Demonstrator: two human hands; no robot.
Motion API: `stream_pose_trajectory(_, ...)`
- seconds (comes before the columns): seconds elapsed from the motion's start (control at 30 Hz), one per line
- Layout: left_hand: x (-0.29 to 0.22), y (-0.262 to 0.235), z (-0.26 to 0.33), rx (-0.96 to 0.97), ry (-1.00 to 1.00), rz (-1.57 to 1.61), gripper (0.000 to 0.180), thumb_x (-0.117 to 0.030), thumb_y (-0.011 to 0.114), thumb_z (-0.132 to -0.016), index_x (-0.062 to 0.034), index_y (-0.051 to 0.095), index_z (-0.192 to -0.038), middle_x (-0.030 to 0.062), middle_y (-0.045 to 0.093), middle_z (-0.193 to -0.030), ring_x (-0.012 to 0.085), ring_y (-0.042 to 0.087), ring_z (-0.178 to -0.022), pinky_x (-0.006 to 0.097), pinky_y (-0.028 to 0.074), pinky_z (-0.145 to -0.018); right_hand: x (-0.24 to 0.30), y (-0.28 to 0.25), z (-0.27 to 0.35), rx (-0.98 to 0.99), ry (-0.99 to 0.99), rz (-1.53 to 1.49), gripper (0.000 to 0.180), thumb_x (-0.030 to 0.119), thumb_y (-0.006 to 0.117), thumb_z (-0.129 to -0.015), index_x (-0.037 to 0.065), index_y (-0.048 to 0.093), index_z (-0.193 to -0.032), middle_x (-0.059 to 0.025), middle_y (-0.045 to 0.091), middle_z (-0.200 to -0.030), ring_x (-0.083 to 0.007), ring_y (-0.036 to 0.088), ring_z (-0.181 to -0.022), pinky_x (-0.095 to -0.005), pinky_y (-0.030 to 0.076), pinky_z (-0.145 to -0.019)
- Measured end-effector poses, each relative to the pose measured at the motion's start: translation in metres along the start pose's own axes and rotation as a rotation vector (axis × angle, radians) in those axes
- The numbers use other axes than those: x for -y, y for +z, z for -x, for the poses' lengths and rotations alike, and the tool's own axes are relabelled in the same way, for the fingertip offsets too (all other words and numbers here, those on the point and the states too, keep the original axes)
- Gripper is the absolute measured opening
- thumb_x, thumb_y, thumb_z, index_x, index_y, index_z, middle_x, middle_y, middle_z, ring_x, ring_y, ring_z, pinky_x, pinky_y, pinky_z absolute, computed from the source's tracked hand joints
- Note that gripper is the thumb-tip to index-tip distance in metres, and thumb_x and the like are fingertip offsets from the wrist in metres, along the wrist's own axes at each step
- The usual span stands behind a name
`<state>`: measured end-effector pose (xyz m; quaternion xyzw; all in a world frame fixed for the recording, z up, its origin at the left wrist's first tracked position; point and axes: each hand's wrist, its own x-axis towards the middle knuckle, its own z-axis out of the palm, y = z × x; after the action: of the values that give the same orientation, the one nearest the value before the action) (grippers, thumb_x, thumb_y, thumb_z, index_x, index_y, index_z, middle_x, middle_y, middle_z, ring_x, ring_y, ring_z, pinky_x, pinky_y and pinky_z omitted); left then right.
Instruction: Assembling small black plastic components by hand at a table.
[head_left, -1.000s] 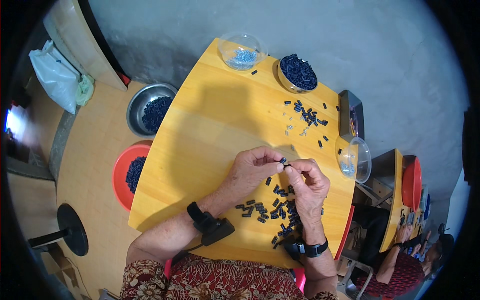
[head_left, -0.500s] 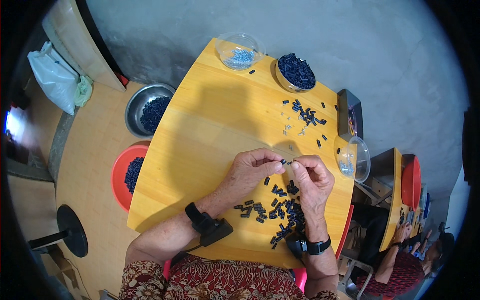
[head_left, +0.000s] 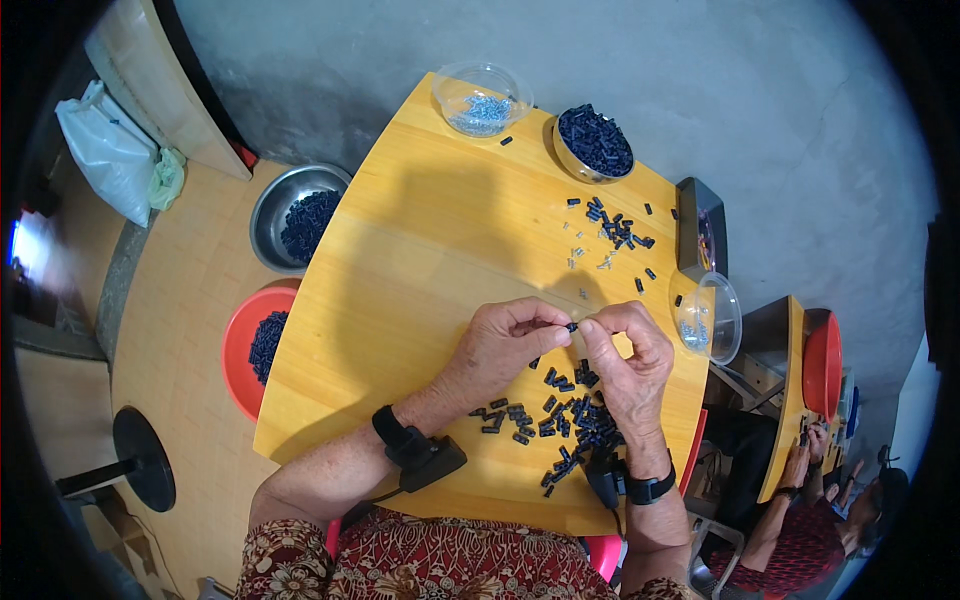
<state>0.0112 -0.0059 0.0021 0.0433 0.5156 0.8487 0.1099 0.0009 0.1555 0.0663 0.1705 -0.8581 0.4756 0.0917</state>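
Observation:
Above the table's near half, my left hand (head_left: pixel 500 345) pinches a small black cylindrical piece (head_left: pixel 572 327) between thumb and fingertips. From the other side my right hand (head_left: pixel 630 365) is closed in a pinch, its fingertips at the piece's right end. Whatever sits between the right fingertips is too small and covered to name. Below the hands spreads a pile of similar black pieces (head_left: pixel 590 425), partly behind my right hand and wrist. Beyond them lie another loose group of black pieces (head_left: pixel 618 235) and tiny silvery metal bits (head_left: pixel 605 262).
Along the yellow table's (head_left: pixel 400 270) far and right edges stand a clear tub (head_left: pixel 440 100) of metal bits, a bowl (head_left: pixel 580 172) heaped with black pieces, a dark tray (head_left: pixel 700 262) and another clear tub (head_left: pixel 728 320). Left on the floor are a steel basin (head_left: pixel 262 225) and a red basin (head_left: pixel 235 345).
My right hand has moved slightly, and its fingertips now meet the black piece in my left hand, where a small gap showed before. The left hand stays nearly still.

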Motion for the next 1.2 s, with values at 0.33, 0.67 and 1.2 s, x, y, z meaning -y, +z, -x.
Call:
stream_pose_trajectory(0.33,0.005,-0.004,0.002,-0.041,0.013,-0.208,0.016,-0.009,0.065,-0.09,0.0018,0.064,-0.101,0.0005,0.066,-0.091,0.0053,0.06,-0.085,0.022,0.05,-0.078,0.007,-0.003,-0.009,0.114,-0.15,0.172,0.009,0.001,0.072,-0.075,0.0,0.062,-0.076,-0.0102,0.06,-0.071,-0.0278,0.057,-0.069,-0.0357,0.046,-0.063)
stream_pose_trajectory(0.67,0.008,-0.003,0.002,0.002,-0.003,-0.174,0.014,-0.007,0.062,-0.091,0.0017,0.063,-0.101,0.0006,0.064,-0.092,0.0048,0.058,-0.086,0.021,0.049,-0.078,0.005,-0.004,-0.005,0.114,-0.194,0.184,0.009,0.001,0.072,-0.076,0.001,0.064,-0.077,-0.0098,0.061,-0.073,-0.0268,0.058,-0.07,-0.0352,0.047,-0.064)
stream_pose_trajectory(1.2,0.005,-0.002,0.0,0.018,-0.046,0.048,0.015,-0.01,0.062,-0.092,0.0003,0.063,-0.101,0.0011,0.065,-0.093,0.0062,0.06,-0.089,0.022,0.049,-0.082,-0.003,0.002,0.005,0.033,-0.113,0.141,0.017,0.0,0.07,-0.078,-0.002,0.066,-0.094,-0.0139,0.065,-0.089,-0.026,0.063,-0.082,-0.0324,0.05,-0.074)
